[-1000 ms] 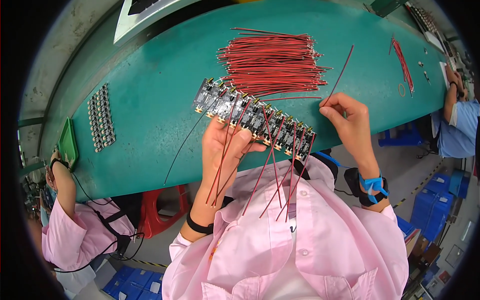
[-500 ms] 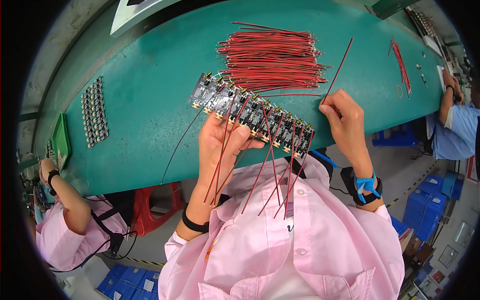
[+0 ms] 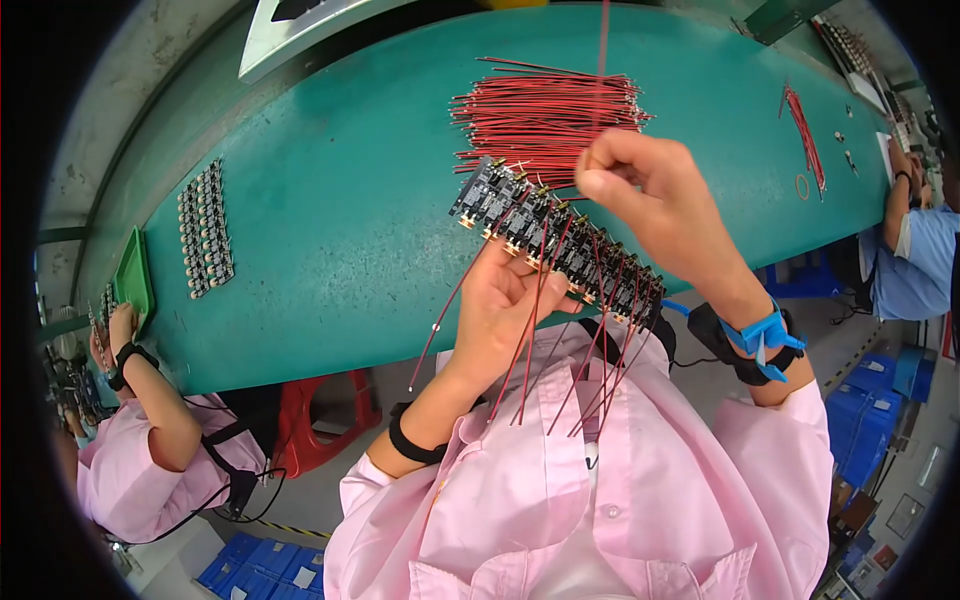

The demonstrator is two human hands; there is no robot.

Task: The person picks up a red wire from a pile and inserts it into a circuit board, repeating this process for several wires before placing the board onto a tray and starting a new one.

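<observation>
My left hand (image 3: 500, 310) grips a tilted strip of joined circuit boards (image 3: 487, 200) by its near edge, the thumb bent over the boards. Several thin red wires (image 3: 437, 325) dangle from the strip toward my pink shirt. Over the strip's far side, my right hand (image 3: 665, 195) pinches a single red wire (image 3: 603, 60) between thumb and fingers. That wire points away from me, smeared by motion, and its held end is hidden by the fingers. Just beyond the boards lies a broad pile of red wires (image 3: 545, 110) on the green table (image 3: 340, 200).
Rows of small boards (image 3: 205, 235) lie at the left, with a green tray (image 3: 137, 268) beyond them at the table's edge. A co-worker's hand (image 3: 122, 325) works there. On the right are a smaller red wire bundle (image 3: 803, 140), a rubber band (image 3: 802, 187) and another person's arm (image 3: 898, 200).
My right hand has swung left and inward over the strip, its wire now upright and blurred. The board strip and my left hand have shifted right in the picture.
</observation>
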